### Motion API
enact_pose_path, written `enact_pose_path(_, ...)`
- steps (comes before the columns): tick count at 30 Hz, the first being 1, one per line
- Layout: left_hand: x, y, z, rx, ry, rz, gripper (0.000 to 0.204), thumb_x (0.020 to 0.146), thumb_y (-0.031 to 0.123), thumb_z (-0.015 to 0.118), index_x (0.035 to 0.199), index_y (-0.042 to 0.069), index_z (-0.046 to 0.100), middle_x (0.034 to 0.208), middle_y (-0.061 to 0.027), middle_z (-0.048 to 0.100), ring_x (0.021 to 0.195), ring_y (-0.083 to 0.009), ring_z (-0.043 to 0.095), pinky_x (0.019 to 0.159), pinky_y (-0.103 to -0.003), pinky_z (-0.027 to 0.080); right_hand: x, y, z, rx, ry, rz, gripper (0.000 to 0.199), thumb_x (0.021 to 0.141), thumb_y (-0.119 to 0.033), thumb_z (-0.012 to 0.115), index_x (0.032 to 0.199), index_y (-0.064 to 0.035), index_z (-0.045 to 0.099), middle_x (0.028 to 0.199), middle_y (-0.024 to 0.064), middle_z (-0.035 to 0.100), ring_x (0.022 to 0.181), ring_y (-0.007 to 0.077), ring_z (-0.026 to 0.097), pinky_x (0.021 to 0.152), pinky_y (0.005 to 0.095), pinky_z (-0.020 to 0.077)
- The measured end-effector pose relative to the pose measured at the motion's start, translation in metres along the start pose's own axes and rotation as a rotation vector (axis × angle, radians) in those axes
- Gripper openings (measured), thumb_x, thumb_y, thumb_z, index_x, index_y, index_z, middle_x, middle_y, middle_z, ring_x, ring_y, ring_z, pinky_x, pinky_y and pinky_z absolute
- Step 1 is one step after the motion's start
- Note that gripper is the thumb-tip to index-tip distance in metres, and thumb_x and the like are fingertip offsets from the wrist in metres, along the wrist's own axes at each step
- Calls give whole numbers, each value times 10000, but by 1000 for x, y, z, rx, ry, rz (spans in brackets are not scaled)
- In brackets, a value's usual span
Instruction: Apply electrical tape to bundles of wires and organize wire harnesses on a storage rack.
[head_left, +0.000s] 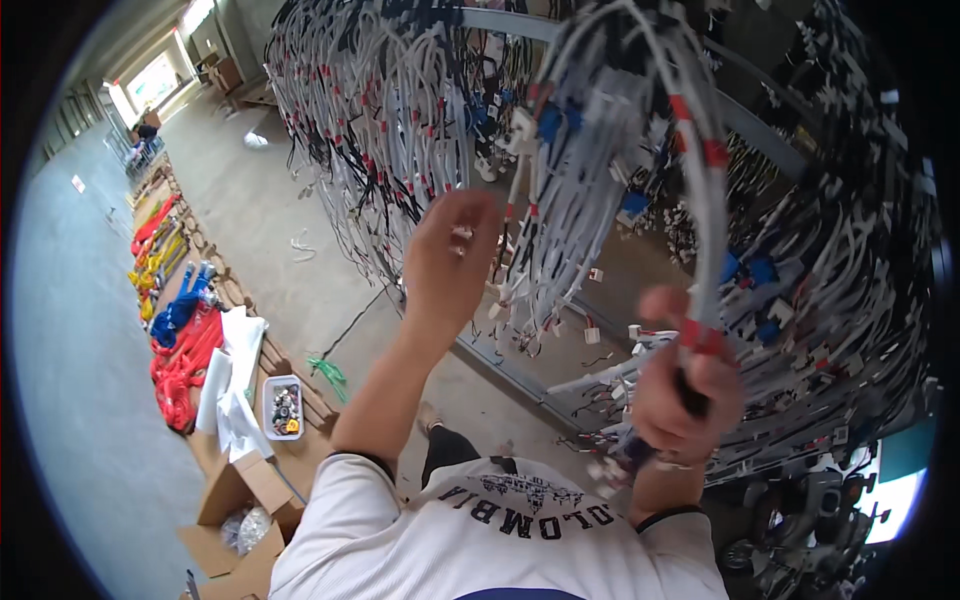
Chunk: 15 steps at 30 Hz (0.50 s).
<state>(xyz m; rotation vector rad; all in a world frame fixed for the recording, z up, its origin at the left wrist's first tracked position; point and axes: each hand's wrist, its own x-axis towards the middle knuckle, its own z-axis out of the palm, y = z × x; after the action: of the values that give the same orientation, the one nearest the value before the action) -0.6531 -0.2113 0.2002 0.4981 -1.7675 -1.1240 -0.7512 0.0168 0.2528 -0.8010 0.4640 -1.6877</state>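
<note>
My right hand [690, 400] is closed round a wire harness [712, 240] of white and grey cables with red bands. The harness arcs up and over toward the rack, and small white connectors [608, 472] dangle below my fist, blurred. My left hand [445, 265] is raised beside the hanging harnesses [590, 170], its fingers curled in toward the thumb. A bit of white shows between thumb and fingers; whether it is held or lies behind the hand is unclear. Blue and white connectors hang among the cables in front of me.
Dense cable bundles hang from a metal rack [510, 24] ahead and to the right. On the left, a long table carries red cable bundles [185, 375], blue bundles [182, 305], and a white bin [284, 408] of small parts. An opened cardboard box [225, 500] stands at lower left.
</note>
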Motion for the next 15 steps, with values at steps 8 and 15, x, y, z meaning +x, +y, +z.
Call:
enact_pose_path(8, 33, -70, 35, -141, -150, -44, 195, 806, 97, 702, 956, -11, 638, 890, -93, 614, 724, -185, 624, 674, -295, 502, 28, 39, -48, -356, 270, -68, 371, 911, -163, 579, 1230, 16, 520, 536, 78, 459, 328, 74, 274, 336, 248, 312)
enact_pose_path(15, 33, -38, -31, -105, -296, -87, 221, 895, 134, 572, 1060, 13, 488, 647, -154, 551, 567, -274, 561, 557, -374, 432, 13, 28, -55, -547, 504, -172, 474, 892, -213, 620, 1244, 70, 475, 509, 87, 474, 315, 82, 303, 314, 245, 324)
